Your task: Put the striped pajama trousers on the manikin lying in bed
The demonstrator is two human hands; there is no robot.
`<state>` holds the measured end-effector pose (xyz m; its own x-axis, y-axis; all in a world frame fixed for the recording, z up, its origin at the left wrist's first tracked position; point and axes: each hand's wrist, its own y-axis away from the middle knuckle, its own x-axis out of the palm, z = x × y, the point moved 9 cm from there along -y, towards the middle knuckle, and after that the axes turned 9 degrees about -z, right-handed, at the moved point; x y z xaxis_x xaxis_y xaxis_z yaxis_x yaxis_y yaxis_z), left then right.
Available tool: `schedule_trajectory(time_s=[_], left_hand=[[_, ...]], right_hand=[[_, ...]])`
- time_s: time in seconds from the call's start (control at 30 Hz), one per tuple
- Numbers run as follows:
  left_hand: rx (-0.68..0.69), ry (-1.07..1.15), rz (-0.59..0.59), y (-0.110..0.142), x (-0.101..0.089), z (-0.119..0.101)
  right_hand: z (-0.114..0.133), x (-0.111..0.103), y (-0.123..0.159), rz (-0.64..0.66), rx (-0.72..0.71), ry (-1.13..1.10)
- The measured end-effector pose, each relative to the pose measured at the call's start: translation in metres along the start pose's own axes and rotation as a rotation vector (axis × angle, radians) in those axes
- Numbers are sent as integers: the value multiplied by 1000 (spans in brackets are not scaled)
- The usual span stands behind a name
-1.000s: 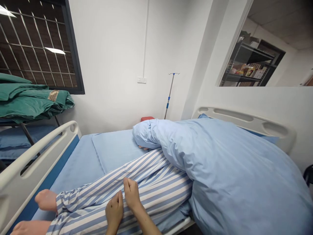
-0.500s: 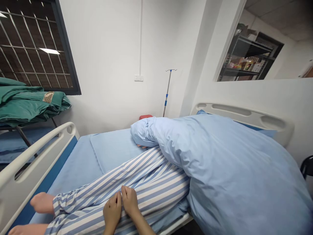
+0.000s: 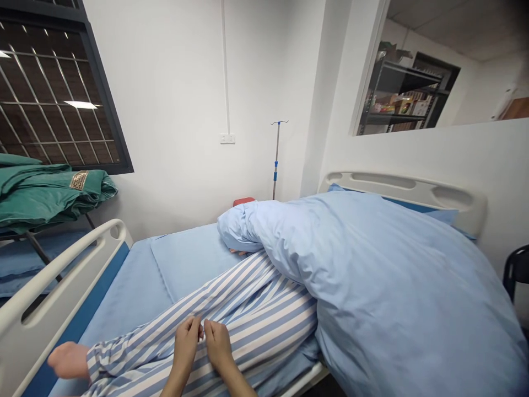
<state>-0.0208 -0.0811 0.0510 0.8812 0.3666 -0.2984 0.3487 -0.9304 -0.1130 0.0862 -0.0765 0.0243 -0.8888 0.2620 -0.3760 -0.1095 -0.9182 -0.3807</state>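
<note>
A person lies on the bed with a blue-and-white striped trouser leg [image 3: 256, 314] stretched across the view. A bare foot [image 3: 69, 359] sticks out of the cuff at lower left. My left hand [image 3: 185, 344] and my right hand [image 3: 218, 344] sit side by side on the trouser leg, their fingers pinching the striped cloth. A pale blue quilt [image 3: 392, 286] covers the upper body and hides it, and a few fingers [image 3: 237, 252] show under its rolled edge.
A white bed side rail [image 3: 53, 270] runs along the left, and a white bed end panel [image 3: 405, 187] stands at the far side. Behind are a blue sheet [image 3: 194, 259], a drip pole [image 3: 276, 160], a red object [image 3: 243, 201] and folded green cloth [image 3: 45, 187].
My left hand has risen level with my right, and the two have come closer together on the cloth. The whole scene has slid left in view as my head turned.
</note>
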Motion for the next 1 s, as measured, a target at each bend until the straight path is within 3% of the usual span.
schedule_trajectory(time_s=[0.13, 0.27, 0.4, 0.57, 0.73, 0.87, 1.0], left_hand=[[-7, 142, -111, 1, 3, -13], [17, -19, -231, 9, 1, 9], [118, -207, -208, 15, 8, 29], [209, -400, -219, 16, 12, 32], [190, -487, -168, 17, 15, 29], [171, -538, -121, 18, 16, 20], [126, -590, -36, 20, 23, 19]], right_hand=[[2, -1, 0, 4, -24, -60], [-5, -2, 0, -33, 14, -66], [-13, -5, -1, -102, 94, -135], [-11, -7, 0, -109, 115, -184], [-7, -8, 2, -115, 105, -193], [-5, -9, -2, -28, 108, -138], [13, -30, -19, 41, 28, 12]])
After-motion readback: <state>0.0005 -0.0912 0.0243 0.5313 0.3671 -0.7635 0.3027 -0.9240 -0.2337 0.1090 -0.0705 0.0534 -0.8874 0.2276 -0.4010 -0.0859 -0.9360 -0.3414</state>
